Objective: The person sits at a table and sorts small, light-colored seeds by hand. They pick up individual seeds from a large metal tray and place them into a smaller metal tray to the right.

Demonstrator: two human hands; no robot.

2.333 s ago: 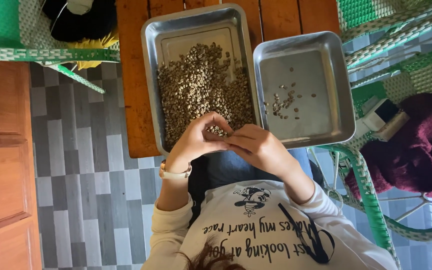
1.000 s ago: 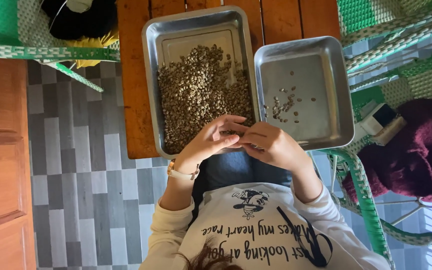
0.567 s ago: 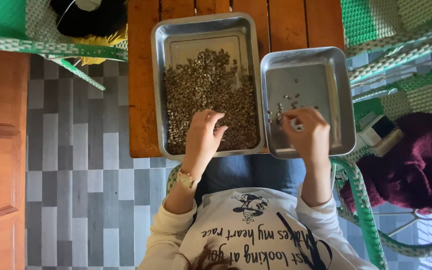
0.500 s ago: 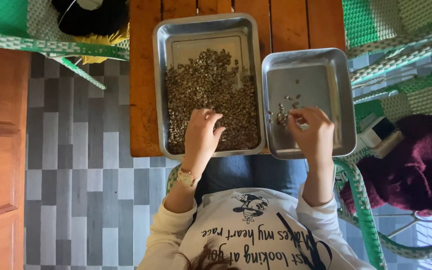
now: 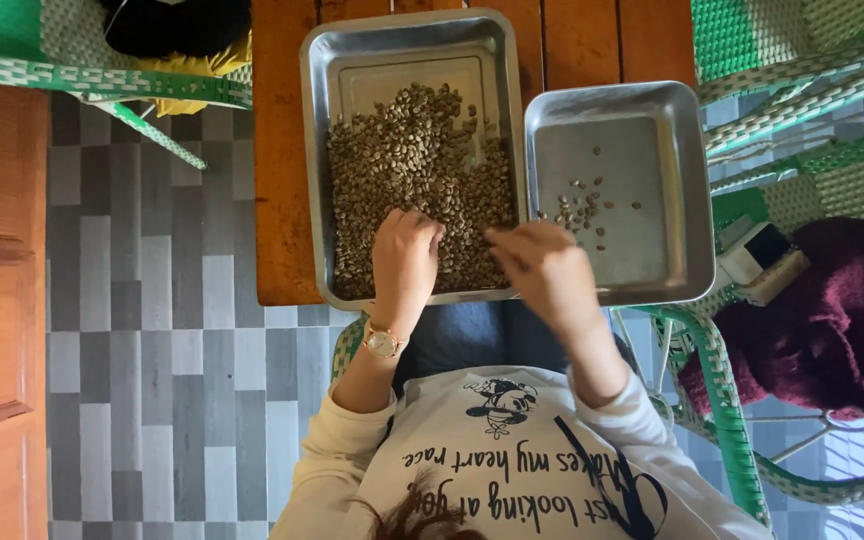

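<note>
Grey and white floor tiles [image 5: 152,330] are seen beneath a reddish wooden table [image 5: 277,150] of smooth planks, flanked by green and white woven chairs [image 5: 802,70]. Two shiny rectangular metal trays sit side by side on it. The larger tray [image 5: 317,150] is heaped with small dull greenish beans [image 5: 417,170]; the smaller tray [image 5: 677,180] holds a few scattered beans [image 5: 580,208]. The left hand [image 5: 404,262], a round gold watch [image 5: 383,342] at its wrist, is laid on the heap with fingers curled. The right hand [image 5: 544,275] is held over the trays' meeting rims, fingertips pinched; whether a bean is gripped cannot be told. A dark red knitted cloth [image 5: 832,320] is draped at the right
</note>
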